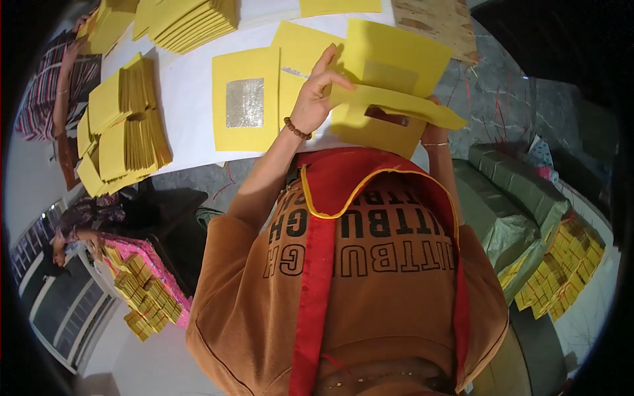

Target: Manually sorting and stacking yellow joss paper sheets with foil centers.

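A folded yellow paper sheet [376, 132] with a window cut-out is held over the table's near edge, its middle flap raised. My left hand [314, 99], with a beaded bracelet at the wrist, is at the sheet's left edge; one finger points up and another bends onto the flap. My right hand [432, 129] grips the right end, mostly hidden behind the paper. Behind the flap a yellow panel [403, 49] with a pale window stands up. Left of my left hand lies a flat yellow sheet [224, 69] with a silvery window; another yellow sheet [294, 39] partly overlaps it.
Stacks of folded yellow paper [125, 125] lie on the white-covered table [188, 99], with more [191, 23] at the back. A wooden board [439, 26] adjoins it. A person in a striped sleeve [49, 99] is at left. Yellow bundles [561, 264] lie at right beside green sacks [495, 211].
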The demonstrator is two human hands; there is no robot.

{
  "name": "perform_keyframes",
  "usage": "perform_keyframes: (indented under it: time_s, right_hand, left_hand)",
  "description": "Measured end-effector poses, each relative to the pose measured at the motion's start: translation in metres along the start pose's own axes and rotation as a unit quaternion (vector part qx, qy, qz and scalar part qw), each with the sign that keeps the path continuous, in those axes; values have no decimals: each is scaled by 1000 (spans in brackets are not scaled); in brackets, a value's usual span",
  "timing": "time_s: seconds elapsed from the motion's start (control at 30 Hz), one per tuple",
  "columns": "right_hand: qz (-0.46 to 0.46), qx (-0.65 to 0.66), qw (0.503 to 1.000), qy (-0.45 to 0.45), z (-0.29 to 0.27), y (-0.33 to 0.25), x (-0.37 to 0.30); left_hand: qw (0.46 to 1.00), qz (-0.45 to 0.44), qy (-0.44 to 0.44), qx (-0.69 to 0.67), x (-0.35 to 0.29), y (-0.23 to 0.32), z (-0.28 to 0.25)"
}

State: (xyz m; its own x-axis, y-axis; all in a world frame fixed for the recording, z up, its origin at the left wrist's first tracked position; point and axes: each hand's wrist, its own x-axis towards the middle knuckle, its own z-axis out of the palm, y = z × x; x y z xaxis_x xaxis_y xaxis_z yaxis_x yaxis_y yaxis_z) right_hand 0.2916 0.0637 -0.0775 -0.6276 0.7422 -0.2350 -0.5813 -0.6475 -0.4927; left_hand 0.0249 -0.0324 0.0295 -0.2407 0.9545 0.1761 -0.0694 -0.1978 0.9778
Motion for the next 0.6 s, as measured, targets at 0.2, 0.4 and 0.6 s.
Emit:
perform_keyframes:
  time_s: [0.2, 0.4, 0.6]
  right_hand:
    - [-34, -45, 998, 31, 16, -5, -11]
    - [-35, -28, 997, 67, -1, -11, -14]
    - [-29, -66, 989, 130, -10, -22, -16]
  left_hand:
    - [938, -199, 162, -232, 3, 5, -11]
    - [919, -314, 173, -162, -5, -13, -55]
    - [921, -314, 183, -137, -12, -34, -92]
